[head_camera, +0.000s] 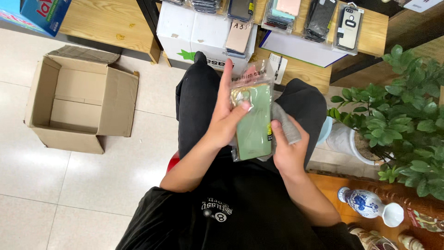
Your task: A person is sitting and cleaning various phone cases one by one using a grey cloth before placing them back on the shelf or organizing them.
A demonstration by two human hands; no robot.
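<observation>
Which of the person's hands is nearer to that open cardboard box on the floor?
Left. The left hand holds the green phone case on the side toward the cardboard box; the right hand is on the case's far side.

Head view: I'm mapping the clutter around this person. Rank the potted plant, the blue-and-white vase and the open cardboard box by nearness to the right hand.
From the right hand:
1. Blue-and-white vase, lower right.
2. Potted plant, right.
3. Open cardboard box, far left.
The first two are close.
</observation>
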